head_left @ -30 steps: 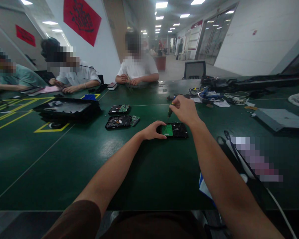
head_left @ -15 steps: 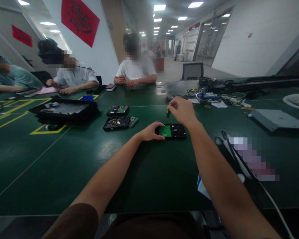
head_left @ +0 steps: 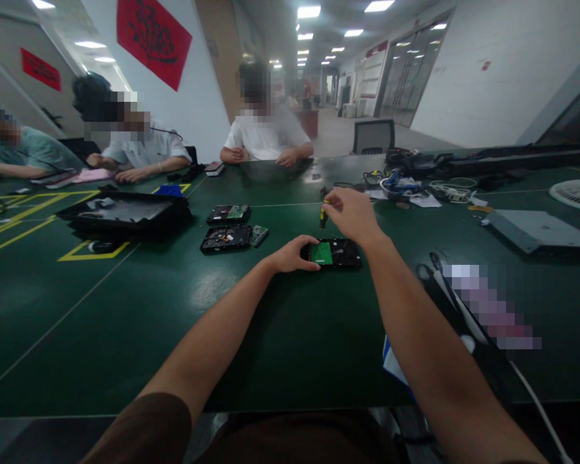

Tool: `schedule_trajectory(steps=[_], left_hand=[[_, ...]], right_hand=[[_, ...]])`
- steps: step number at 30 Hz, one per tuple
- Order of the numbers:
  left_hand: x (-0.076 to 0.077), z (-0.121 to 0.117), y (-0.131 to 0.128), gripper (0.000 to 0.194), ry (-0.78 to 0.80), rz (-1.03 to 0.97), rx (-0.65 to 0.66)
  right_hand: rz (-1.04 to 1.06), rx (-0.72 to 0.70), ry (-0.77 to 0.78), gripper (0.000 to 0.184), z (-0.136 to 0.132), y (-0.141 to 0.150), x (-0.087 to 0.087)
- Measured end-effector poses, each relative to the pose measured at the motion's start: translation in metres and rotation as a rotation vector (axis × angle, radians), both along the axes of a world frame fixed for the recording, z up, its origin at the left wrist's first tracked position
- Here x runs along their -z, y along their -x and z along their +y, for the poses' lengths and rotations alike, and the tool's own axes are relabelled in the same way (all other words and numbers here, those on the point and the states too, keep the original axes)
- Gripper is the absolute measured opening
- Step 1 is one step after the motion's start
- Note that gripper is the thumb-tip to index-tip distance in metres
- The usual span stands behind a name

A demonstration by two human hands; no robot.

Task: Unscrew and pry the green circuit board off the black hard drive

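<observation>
A black hard drive point(head_left: 347, 254) with a green circuit board lies flat on the dark green table point(head_left: 290, 335) in front of me. My left hand point(head_left: 294, 255) grips its left end, thumb on the near edge and fingers on the far edge. Above the board, my right hand point(head_left: 352, 211) pinches the top of a small yellow-and-black screwdriver point(head_left: 323, 218). The tool stands nearly upright, pointing down at the drive's far side. Its tip is too fine to make out against the board.
Left of the drive lie two more hard drives point(head_left: 225, 238) and a loose circuit board point(head_left: 258, 236). Farther left is a black tray point(head_left: 125, 216). On the right are a bowl of cables point(head_left: 401, 187) and a grey metal box point(head_left: 544, 231). Several people sit across the table.
The screwdriver and my right hand have shifted very slightly left. My left hand keeps its hold on the drive. Across the table, a person's hands have moved apart.
</observation>
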State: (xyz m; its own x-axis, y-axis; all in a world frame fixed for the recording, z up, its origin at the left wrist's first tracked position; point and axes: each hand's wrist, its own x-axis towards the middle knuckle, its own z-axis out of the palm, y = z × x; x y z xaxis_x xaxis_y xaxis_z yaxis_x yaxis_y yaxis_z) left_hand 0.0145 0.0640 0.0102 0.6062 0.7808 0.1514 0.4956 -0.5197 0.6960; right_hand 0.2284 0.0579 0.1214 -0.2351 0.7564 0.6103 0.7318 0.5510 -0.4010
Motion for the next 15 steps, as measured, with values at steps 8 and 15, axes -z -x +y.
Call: schedule_trajectory(steps=[8, 15], left_hand=[[-0.0015, -0.0017, 0.0008, 0.084, 0.000, 0.009, -0.001], [0.0010, 0.0000, 0.0019, 0.085, -0.004, -0.007, 0.004]], right_hand=[[0.015, 0.056, 0.002, 0.007, 0.0000, -0.0022, 0.0001], [-0.012, 0.051, -0.022, 0.007, 0.0011, -0.0022, -0.0003]])
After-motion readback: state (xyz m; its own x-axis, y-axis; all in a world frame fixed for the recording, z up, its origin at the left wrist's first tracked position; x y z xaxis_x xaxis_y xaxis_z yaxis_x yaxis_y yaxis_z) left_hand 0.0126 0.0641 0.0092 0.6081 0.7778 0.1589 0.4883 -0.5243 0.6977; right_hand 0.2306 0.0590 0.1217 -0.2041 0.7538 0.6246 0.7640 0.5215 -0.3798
